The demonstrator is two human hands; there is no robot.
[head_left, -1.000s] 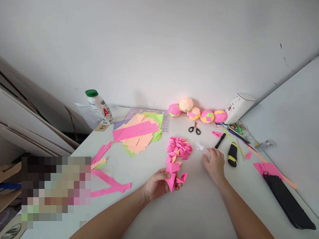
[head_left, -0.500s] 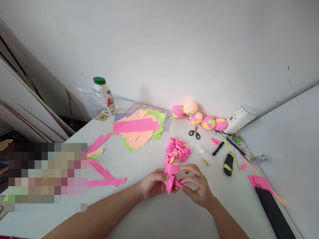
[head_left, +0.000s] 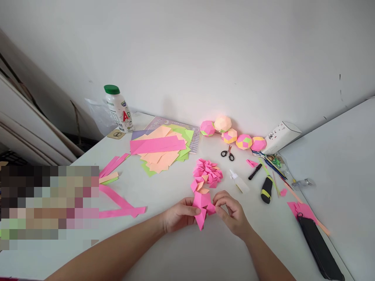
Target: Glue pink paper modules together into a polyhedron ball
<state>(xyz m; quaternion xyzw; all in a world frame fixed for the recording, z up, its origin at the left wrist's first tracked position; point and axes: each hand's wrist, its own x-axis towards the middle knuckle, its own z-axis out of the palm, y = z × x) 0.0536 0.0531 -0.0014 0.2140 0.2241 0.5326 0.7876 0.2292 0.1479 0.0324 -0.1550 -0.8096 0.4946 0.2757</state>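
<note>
Low in the middle of the head view, a pink folded paper model (head_left: 201,200) with pointed flaps is held above the table. My left hand (head_left: 184,212) grips it from the left, thumb on top and fingers underneath. My right hand (head_left: 231,214) pinches a pink flap (head_left: 211,209) at the model's right side between thumb and fingertips. Just beyond lies a heap of folded paper pieces (head_left: 208,171), mostly pink with some peach. A few of them reach down close to the model, and I cannot tell whether they touch it.
Paper sheets (head_left: 158,146) lie on a ruler mat at the back left, near a white bottle (head_left: 118,109). Scissors (head_left: 227,153), a glue bottle (head_left: 238,181), a cutter (head_left: 266,190) and a black case (head_left: 319,248) are to the right. Paper balls (head_left: 244,142) line the wall.
My right hand's fingers have closed together on the pink flap, which now sticks out higher and flatter to the right. My left hand keeps its grip. The view has shifted slightly.
</note>
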